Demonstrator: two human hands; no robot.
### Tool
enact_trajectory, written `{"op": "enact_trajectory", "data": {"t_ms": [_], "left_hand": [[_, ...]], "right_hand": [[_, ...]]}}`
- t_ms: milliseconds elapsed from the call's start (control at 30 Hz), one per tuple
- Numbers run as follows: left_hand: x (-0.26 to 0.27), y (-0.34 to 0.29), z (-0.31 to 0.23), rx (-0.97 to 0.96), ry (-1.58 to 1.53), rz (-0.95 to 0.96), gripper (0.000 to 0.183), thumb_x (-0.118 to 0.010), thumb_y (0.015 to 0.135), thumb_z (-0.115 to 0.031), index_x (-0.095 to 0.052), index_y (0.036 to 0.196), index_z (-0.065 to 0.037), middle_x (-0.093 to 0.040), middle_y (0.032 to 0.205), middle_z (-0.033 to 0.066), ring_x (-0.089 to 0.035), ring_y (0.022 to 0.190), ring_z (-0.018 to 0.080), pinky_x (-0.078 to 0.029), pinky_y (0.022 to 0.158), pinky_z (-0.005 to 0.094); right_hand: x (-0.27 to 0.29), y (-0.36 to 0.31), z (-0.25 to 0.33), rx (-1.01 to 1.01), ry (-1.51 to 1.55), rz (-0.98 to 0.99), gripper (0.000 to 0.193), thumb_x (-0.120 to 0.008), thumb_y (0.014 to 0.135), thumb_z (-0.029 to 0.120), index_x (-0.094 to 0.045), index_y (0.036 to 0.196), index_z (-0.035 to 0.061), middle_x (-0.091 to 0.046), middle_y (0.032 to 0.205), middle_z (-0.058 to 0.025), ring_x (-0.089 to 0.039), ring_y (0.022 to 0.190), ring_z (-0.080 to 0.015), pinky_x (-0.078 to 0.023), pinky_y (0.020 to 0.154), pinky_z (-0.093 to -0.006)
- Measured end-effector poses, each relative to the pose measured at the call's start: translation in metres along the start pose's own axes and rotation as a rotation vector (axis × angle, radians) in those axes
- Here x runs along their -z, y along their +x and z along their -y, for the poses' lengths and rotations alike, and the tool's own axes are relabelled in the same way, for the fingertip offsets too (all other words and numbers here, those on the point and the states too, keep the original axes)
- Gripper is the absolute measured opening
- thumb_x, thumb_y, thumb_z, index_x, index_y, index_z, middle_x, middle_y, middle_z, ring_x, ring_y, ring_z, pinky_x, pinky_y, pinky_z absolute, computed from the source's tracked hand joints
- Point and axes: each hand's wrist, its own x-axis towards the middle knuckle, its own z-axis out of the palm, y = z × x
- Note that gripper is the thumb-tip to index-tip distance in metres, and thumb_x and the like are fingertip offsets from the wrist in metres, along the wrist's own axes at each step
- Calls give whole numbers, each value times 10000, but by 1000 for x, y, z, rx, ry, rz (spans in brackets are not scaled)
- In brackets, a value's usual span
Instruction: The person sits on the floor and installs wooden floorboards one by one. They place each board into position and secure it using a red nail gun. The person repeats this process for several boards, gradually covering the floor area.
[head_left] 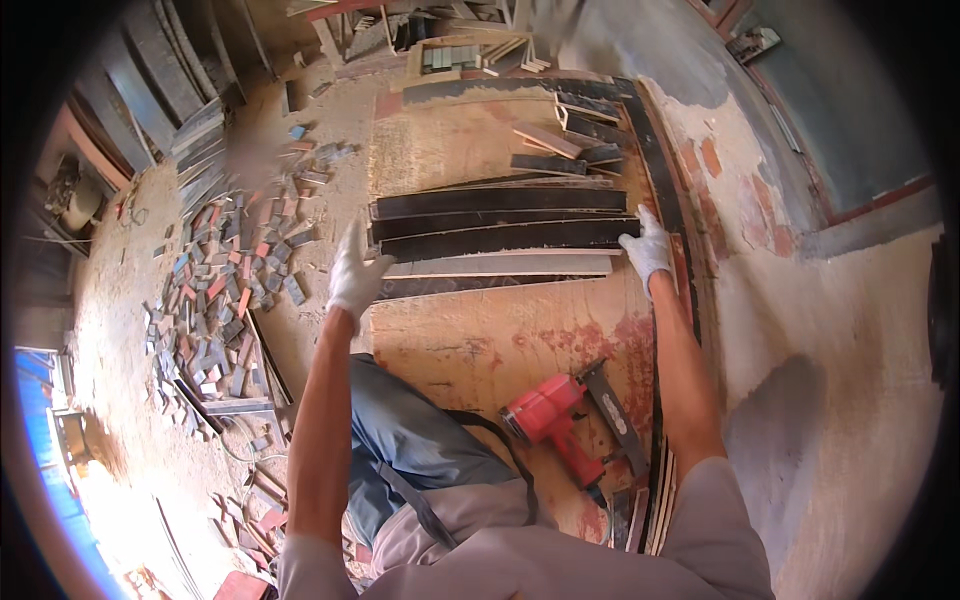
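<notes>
Several long black wooden strips lie across a plywood board in front of me, stacked edge by edge. My left hand, in a white glove, is at their left ends, its thumb by the nearer black strip and its fingers along the end. At the opposite end, my right hand, also gloved in white, has its thumb and fingers around the strip's tip. A paler grey strip lies just nearer to me. A red nail gun with a dark magazine rests on the board below my right arm.
The stained plywood board has dark strips along its far and right edges. Short wood pieces lie on its far part. Many small offcuts are heaped on the floor at left. A peeling wall borders the right side.
</notes>
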Motion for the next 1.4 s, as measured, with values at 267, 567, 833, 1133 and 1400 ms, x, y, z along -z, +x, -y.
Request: {"op": "enact_trajectory", "data": {"t_ms": [267, 567, 833, 1133, 1400], "left_hand": [[0, -11, 5, -163, 12, -210, 600, -652, 679, 96, -661, 1257, -68, -615, 1129, 138, -628, 1075, 297, -511, 971, 378], [22, -141, 52, 16, -114, -245, 393, -766, 761, 57, -728, 1140, -42, -640, 1123, 81, -659, 1027, 186, -563, 907, 302], [11, -156, 65, 194, -56, -142, 450, -802, 817, -93, -685, 1238, 11, -689, 1197, 113, -659, 1085, 194, -535, 947, 298], [0, -163, 65, 399, -273, -210, 563, -844, 794, -90, -654, 1317, -4, -720, 1097, 91, -659, 948, 135, -540, 860, 273], [-4, -167, 74, 402, -362, -233, 588, -832, 810, -50, -623, 1357, -10, -712, 1067, 63, -646, 913, 116, -542, 823, 256]], "right_hand": [[8, -42, 41, 69, -19, -9, 422, -808, 689, -47, -629, 1061, 44, -635, 1057, -105, -629, 1034, -262, -508, 933, -375], [8, -183, 50, -28, 156, 83, 430, -768, 725, -106, -672, 1109, 62, -642, 1055, -70, -638, 918, -185, -528, 808, -306], [5, -192, 17, -426, 635, 314, 340, -758, 899, 124, -686, 1224, 59, -679, 1121, -43, -625, 917, -93, -519, 789, -253], [18, -163, 48, -499, 252, 307, 363, -776, 890, 352, -753, 987, 3, -700, 832, -25, -618, 783, -112, -490, 720, -293], [3, -154, 62, -434, 8, 260, 438, -842, 792, 349, -745, 1010, -18, -747, 862, -115, -679, 734, -175, -512, 671, -321]]}}
